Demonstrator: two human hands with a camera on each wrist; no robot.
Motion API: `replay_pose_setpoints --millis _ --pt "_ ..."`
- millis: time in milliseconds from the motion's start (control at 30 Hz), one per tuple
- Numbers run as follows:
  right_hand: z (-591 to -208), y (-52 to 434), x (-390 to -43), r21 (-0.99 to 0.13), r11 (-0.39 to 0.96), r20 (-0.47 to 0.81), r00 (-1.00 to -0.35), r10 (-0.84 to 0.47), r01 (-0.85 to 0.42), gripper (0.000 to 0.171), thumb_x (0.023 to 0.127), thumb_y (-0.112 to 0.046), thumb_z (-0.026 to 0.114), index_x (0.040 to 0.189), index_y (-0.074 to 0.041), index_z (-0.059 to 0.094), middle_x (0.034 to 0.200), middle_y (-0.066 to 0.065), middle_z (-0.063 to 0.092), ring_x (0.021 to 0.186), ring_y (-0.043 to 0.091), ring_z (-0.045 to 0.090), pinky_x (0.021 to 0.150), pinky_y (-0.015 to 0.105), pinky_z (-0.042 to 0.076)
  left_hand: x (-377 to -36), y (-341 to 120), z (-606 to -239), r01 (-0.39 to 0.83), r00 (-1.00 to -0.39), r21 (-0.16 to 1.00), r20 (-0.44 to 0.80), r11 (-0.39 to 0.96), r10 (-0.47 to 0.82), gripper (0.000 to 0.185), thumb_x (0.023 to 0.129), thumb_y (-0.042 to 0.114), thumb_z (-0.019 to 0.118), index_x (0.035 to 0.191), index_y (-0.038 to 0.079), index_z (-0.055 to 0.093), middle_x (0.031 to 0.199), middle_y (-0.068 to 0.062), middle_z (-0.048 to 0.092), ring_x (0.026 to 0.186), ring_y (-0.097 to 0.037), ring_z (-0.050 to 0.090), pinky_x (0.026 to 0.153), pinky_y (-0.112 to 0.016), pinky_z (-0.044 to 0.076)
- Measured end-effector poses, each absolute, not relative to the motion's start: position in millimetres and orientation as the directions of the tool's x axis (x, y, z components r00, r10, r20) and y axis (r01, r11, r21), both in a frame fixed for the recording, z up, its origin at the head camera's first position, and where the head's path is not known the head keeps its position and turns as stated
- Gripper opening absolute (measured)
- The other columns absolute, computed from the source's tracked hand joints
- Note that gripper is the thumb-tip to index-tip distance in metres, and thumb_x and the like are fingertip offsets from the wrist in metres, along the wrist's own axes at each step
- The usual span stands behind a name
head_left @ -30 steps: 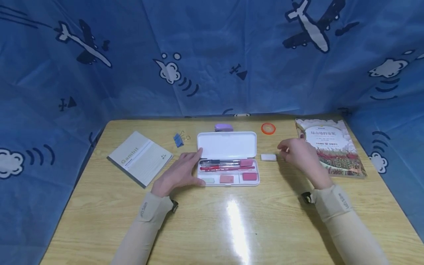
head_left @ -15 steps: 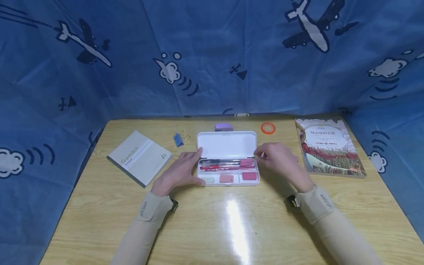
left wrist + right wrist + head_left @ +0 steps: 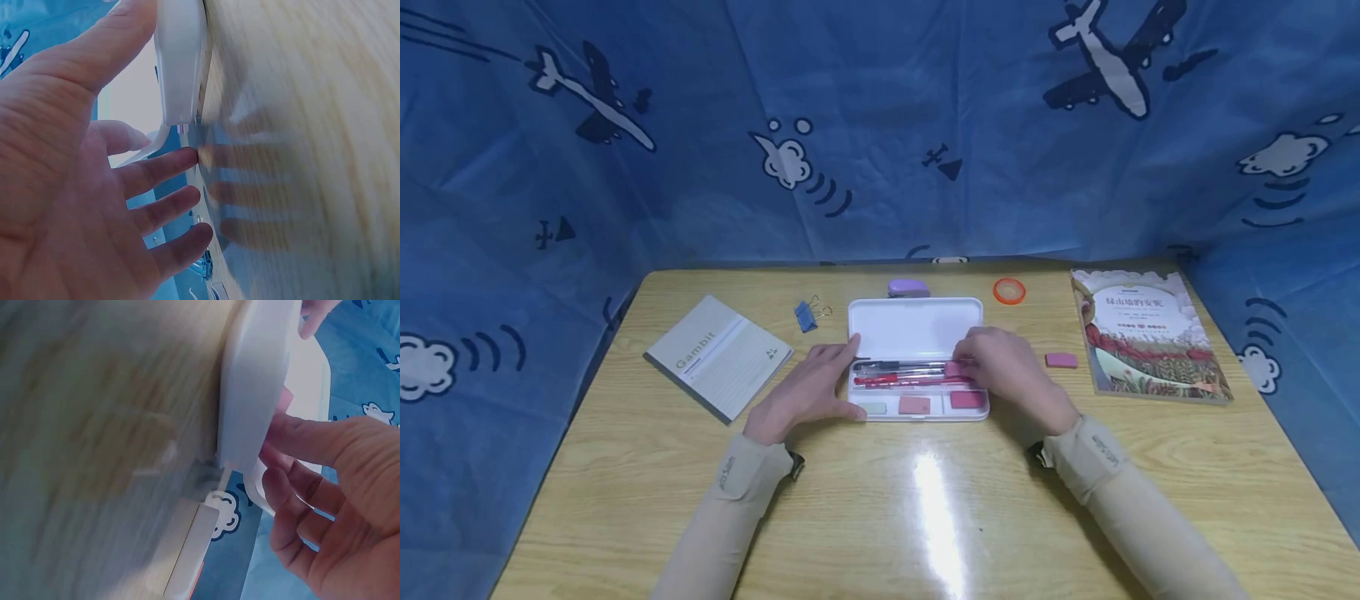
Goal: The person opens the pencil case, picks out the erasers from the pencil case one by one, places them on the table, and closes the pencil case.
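Note:
A white pencil case [image 3: 917, 416] lies open, its lid [image 3: 916, 327] tipped back. Inside are several pens [image 3: 901, 367], a pale green eraser [image 3: 873, 408], a salmon eraser [image 3: 914, 406] and a deep pink eraser [image 3: 966, 400]. My left hand [image 3: 805, 387] rests at the case's left end, thumb on the front corner, index finger by the lid, the other fingers spread. Over the right end, my right hand [image 3: 1011, 367] pinches a pink eraser [image 3: 952, 367] at the back of the case. In the right wrist view, thumb and fingers close around its edge.
A pink eraser [image 3: 1061, 360] lies right of my right hand; a white eraser [image 3: 192, 547] shows in the right wrist view. Behind are a purple stapler [image 3: 908, 288] and orange tape roll [image 3: 1009, 291]. A notebook [image 3: 718, 358], blue binder clip [image 3: 806, 317] and book [image 3: 1150, 333] flank the case.
My right hand has moved left from beside the white eraser to the case's right end, its fingers now at the pink eraser inside. The pink eraser on the table came into view. The left hand stays.

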State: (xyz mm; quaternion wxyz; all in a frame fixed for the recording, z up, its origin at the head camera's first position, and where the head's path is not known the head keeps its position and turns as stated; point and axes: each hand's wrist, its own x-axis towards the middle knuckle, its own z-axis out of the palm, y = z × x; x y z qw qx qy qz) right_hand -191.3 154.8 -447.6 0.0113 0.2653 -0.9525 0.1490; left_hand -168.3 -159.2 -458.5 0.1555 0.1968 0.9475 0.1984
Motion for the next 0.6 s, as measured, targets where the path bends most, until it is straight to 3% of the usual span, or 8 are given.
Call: replay_pose_setpoints --millis 367,600 --pt "-447 148 -191 -0.254 0.827 0.089 -0.863 -0.497 -0.502 0.015 0.083 -0.014 0.082 0.081 -0.018 0.068 0.076 -0.003 0.061 0.07 0.017 0.055 0.056 0.033 0.047 -168 -160 -458 0.323 -0.872 0.424 -0.214 0.846 0.441 0.121 0.078 0.052 0.084 0.164 0.015 0.009 0.167 -0.015 0.028 0.152 -0.036 0.028 0.125 -0.049 0.03" --pt "-437 155 -188 -0.342 0.807 0.102 -0.873 -0.477 -0.481 0.013 0.088 -0.015 0.078 0.091 -0.015 0.065 0.081 0.001 0.068 0.07 0.018 0.059 0.06 0.035 0.051 -168 -160 -459 0.324 -0.87 0.428 -0.216 0.844 0.443 0.121 0.078 0.053 0.083 0.164 0.015 0.008 0.167 -0.015 0.028 0.153 -0.036 0.027 0.125 -0.049 0.03"
